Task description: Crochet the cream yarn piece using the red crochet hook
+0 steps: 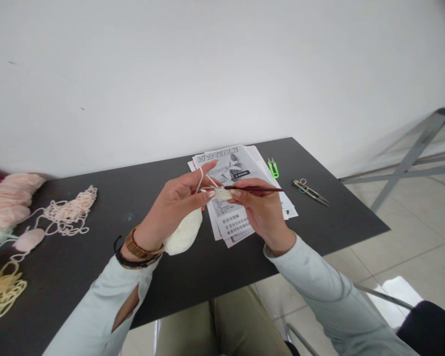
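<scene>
My left hand (178,200) is raised over a black table (96,267). Its thumb and fingers pinch a small cream crochet piece (221,194), and a strand of cream yarn runs up over the forefinger. Below that hand lies a cream yarn ball (183,233). My right hand (261,207) is closed on a dark red crochet hook (255,188), which points left into the crochet piece. Both hands are above a stack of printed instruction sheets (241,170).
Green thread snips (273,168) and metal snips (311,192) lie to the right of the sheets. Loose pink yarn (69,211), pink yarn balls (11,195) and yellow yarn (0,291) are at the left. A metal table frame (411,158) stands at the far right.
</scene>
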`<state>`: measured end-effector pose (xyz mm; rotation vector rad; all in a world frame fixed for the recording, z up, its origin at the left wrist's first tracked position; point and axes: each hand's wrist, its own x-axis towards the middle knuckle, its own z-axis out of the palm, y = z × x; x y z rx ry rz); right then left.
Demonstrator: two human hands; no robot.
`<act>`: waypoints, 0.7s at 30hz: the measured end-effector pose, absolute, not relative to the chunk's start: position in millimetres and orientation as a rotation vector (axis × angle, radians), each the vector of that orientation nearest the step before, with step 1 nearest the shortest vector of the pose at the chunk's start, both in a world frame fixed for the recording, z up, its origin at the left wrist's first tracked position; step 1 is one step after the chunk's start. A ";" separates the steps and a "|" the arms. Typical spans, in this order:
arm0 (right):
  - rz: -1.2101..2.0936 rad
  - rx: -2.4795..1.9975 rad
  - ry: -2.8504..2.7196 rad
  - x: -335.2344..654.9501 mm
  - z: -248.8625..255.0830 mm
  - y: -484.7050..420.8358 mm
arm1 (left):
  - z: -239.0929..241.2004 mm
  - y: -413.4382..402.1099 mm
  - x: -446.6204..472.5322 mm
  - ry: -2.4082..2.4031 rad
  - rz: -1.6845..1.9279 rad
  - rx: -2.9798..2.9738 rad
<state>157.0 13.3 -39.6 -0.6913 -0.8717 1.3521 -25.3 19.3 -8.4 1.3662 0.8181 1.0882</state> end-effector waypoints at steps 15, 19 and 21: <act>1.350 -0.712 -0.897 154.8 -40.5 16.0 | -12.4 12.1 -4.6 0.829 1.180 1.344; 1.344 -0.698 -0.888 155.0 -38.4 16.5 | -15.5 11.9 -2.5 0.766 1.236 1.257; 1.350 -0.704 -0.886 154.6 -36.8 16.5 | -16.9 11.6 -1.9 0.756 1.266 1.232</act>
